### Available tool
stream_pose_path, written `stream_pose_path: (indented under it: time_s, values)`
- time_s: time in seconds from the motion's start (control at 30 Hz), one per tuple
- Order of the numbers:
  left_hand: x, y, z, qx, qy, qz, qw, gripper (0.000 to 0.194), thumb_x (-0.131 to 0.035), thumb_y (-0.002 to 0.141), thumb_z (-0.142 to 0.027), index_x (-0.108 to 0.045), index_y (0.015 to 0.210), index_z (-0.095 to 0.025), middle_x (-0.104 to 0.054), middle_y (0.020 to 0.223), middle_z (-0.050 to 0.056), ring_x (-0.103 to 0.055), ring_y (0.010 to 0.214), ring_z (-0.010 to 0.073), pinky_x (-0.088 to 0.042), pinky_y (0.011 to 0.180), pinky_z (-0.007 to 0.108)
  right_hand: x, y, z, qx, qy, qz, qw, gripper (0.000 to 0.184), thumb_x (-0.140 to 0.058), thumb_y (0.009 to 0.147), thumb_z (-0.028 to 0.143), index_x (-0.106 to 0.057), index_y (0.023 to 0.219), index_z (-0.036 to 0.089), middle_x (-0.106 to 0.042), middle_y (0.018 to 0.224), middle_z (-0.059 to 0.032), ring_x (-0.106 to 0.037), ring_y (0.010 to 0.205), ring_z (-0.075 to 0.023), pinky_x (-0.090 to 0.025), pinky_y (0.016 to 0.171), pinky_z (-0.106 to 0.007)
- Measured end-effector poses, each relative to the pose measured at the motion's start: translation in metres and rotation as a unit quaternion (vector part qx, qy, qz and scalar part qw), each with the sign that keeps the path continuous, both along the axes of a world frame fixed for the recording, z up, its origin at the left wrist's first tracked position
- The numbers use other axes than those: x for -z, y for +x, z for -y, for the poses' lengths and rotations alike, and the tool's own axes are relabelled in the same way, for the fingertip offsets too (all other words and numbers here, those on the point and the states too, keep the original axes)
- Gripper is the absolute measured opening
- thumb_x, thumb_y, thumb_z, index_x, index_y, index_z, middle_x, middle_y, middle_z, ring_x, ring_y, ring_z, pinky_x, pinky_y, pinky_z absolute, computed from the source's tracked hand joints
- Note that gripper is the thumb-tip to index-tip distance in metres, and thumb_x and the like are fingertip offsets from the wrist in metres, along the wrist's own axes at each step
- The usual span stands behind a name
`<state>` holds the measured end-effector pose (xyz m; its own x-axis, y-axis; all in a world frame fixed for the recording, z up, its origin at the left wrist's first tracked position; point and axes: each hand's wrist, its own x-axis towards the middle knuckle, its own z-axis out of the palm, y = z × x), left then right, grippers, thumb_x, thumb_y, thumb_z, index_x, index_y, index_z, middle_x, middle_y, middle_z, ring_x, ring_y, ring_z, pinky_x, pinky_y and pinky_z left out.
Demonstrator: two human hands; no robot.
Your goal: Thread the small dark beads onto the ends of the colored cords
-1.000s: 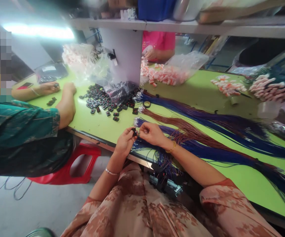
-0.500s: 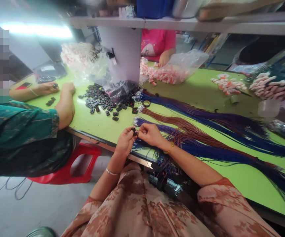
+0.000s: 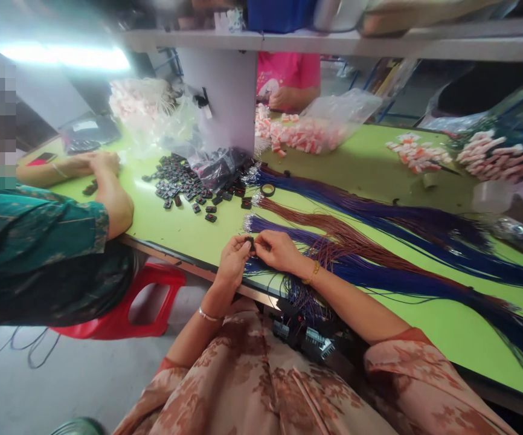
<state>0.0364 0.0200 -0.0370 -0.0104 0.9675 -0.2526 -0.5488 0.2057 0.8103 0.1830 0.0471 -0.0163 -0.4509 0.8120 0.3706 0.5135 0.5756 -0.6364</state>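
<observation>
At the table's near edge, my left hand (image 3: pixel 232 258) pinches a small black connector housing (image 3: pixel 249 243) between thumb and fingers. My right hand (image 3: pixel 279 250) meets it from the right, fingertips pressed together against the housing. Whatever those fingertips grip is too small and covered to make out. Just behind both hands lie the metal-tipped ends of a purple-blue wire bundle (image 3: pixel 268 226). A brown wire bundle (image 3: pixel 307 216) stretches beyond it. Below my right wrist, loose wires (image 3: pixel 304 296) hang over the edge toward grey multi-pin connectors (image 3: pixel 318 339) by my lap.
A pile of black housings (image 3: pixel 177 178) lies left of centre beside a plastic bag (image 3: pixel 218 169). A tape roll (image 3: pixel 267 190) sits near the wire ends. A co-worker's arms (image 3: pixel 112 187) rest on the left, above a red stool (image 3: pixel 153 302). Orange-white connectors (image 3: pixel 307 136) lie at the back.
My hands have shifted slightly right and closer together, with the black housing turned between them. The left co-worker's hands have come together. The hand of the person in pink has lifted from the pile.
</observation>
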Motion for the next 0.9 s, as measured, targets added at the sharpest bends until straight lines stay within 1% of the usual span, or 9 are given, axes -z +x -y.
stream_pose_path:
  time_s: [0.1,0.23,0.3,0.4,0.47,0.53,0.63,0.8,0.9]
  values:
    - [-0.001,0.002,-0.002,-0.013,-0.012,0.015,1.0,0.032,-0.08,0.058,-0.024,-0.06,0.082,-0.014,-0.063,0.074,-0.001,-0.059,0.067,0.0079,-0.047,0.067,0.021,0.002,0.001,0.001,-0.013,0.001,0.015,1.0,0.009,-0.05,0.079,0.018,-0.056,0.072,0.016,-0.058,0.065,-0.0014,-0.047,0.058,-0.0107,-0.032,0.057,-0.022]
    - [-0.003,0.011,-0.003,-0.033,0.002,-0.01,0.999,0.031,-0.079,0.059,-0.022,-0.06,0.081,-0.014,-0.063,0.07,-0.002,-0.057,0.063,0.0063,-0.045,0.064,0.019,-0.001,0.0,0.005,0.031,0.014,0.047,0.998,0.011,-0.051,0.078,0.019,-0.053,0.067,0.017,-0.056,0.061,-0.0012,-0.044,0.055,-0.0111,-0.029,0.055,-0.023]
    - [-0.004,0.016,-0.003,-0.027,0.006,-0.016,0.999,0.03,-0.078,0.06,-0.023,-0.06,0.083,-0.014,-0.064,0.071,-0.001,-0.057,0.063,0.0068,-0.045,0.064,0.02,-0.005,0.005,-0.001,0.022,0.001,0.053,0.998,0.012,-0.051,0.079,0.02,-0.055,0.069,0.017,-0.058,0.062,-0.0009,-0.044,0.055,-0.0108,-0.029,0.055,-0.023]
    - [-0.001,0.018,-0.005,-0.006,0.001,-0.002,1.0,0.032,-0.078,0.061,-0.025,-0.06,0.086,-0.014,-0.065,0.075,0.001,-0.059,0.067,0.0087,-0.047,0.066,0.022,-0.008,0.023,-0.031,0.009,-0.039,0.025,0.999,0.018,-0.047,0.084,0.025,-0.061,0.077,0.016,-0.063,0.07,-0.0006,-0.05,0.061,-0.0109,-0.035,0.059,-0.021]
    - [0.003,0.018,-0.007,0.0,-0.013,0.007,1.0,0.032,-0.078,0.061,-0.025,-0.06,0.086,-0.014,-0.065,0.075,0.001,-0.061,0.069,0.0096,-0.048,0.067,0.023,-0.006,0.04,-0.062,0.104,-0.038,0.016,0.994,0.023,-0.046,0.085,0.029,-0.063,0.08,0.015,-0.066,0.076,-0.0024,-0.053,0.066,-0.0123,-0.037,0.064,-0.022]
    - [0.007,0.017,-0.01,0.005,-0.027,0.013,1.0,0.032,-0.078,0.061,-0.025,-0.059,0.084,-0.014,-0.065,0.074,0.001,-0.061,0.069,0.0099,-0.048,0.068,0.023,0.0,0.054,-0.092,0.184,-0.058,0.081,0.978,0.019,-0.05,0.082,0.027,-0.066,0.082,0.016,-0.068,0.08,-0.0041,-0.056,0.069,-0.0138,-0.039,0.068,-0.024]
    - [0.012,0.015,-0.011,0.016,-0.032,0.015,0.999,0.031,-0.078,0.062,-0.025,-0.059,0.083,-0.014,-0.065,0.074,0.001,-0.062,0.07,0.0104,-0.049,0.069,0.024,0.01,0.064,-0.123,0.23,-0.101,0.185,0.95,0.019,-0.054,0.078,0.023,-0.069,0.088,0.017,-0.07,0.088,-0.0064,-0.059,0.076,-0.0164,-0.039,0.071,-0.025]
    - [0.013,0.012,-0.01,0.022,-0.025,0.018,0.999,0.032,-0.079,0.061,-0.026,-0.06,0.085,-0.014,-0.065,0.076,0.002,-0.063,0.071,0.0111,-0.049,0.068,0.023,0.014,0.057,-0.133,0.206,-0.135,0.296,0.923,0.021,-0.05,0.081,0.021,-0.069,0.088,0.014,-0.069,0.096,-0.0151,-0.062,0.085,-0.0216,-0.039,0.075,-0.026]
    - [0.012,0.012,-0.009,0.022,-0.023,0.02,0.999,0.031,-0.079,0.061,-0.025,-0.06,0.084,-0.014,-0.065,0.075,0.002,-0.062,0.07,0.0106,-0.049,0.069,0.024,0.009,0.055,-0.131,0.211,-0.12,0.303,0.921,0.027,-0.046,0.085,0.022,-0.063,0.101,0.009,-0.068,0.098,-0.0189,-0.062,0.084,-0.023,-0.039,0.072,-0.028]
